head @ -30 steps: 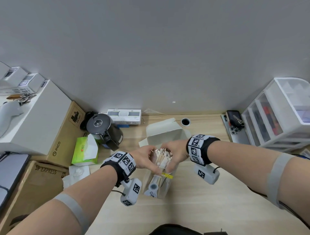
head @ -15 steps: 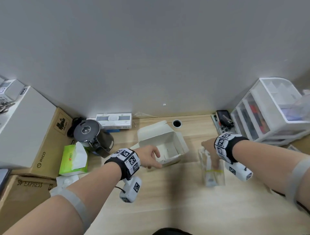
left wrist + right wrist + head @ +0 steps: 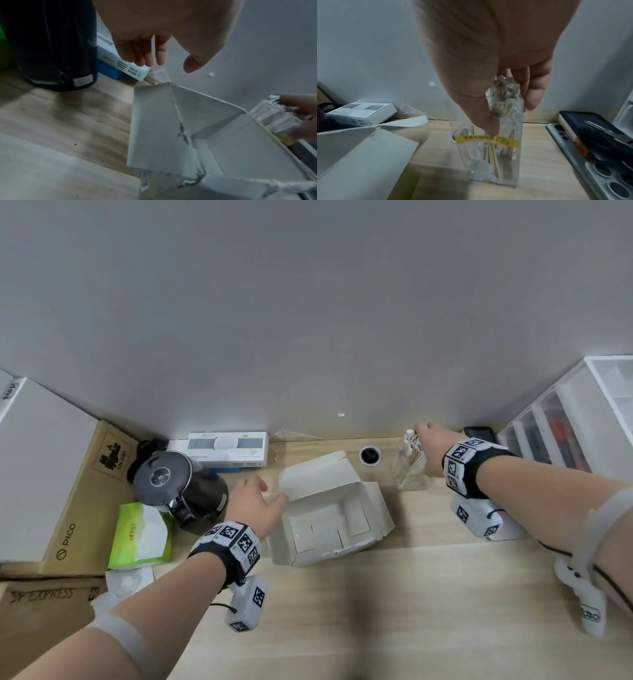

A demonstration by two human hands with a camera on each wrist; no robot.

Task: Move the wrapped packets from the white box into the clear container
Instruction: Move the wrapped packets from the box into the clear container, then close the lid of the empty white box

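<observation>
The white box [image 3: 342, 549] lies open mid-table, and its inside shows no packets. My left hand [image 3: 270, 491] hovers by the box's left flap [image 3: 154, 121] with relaxed fingers [image 3: 145, 58], holding nothing. The clear container [image 3: 409, 474] stands upright near the back wall, right of the box. It has a yellow label and is filled with wrapped packets [image 3: 503, 89] that stick out at the top. My right hand [image 3: 416, 436] grips the container [image 3: 488, 162] at its top, thumb on the front and fingers behind.
A black kettle [image 3: 178, 487] and a green tissue pack [image 3: 140, 535] stand left of the box, with cardboard boxes [image 3: 85, 491] beyond. A flat white carton [image 3: 229, 450] lies at the wall. A drawer unit [image 3: 565, 433] and a phone [image 3: 590, 135] are close on the right.
My right hand carried the clear container from the table's middle to the right and back toward the wall. My left hand let go of it and moved to the box's left side.
</observation>
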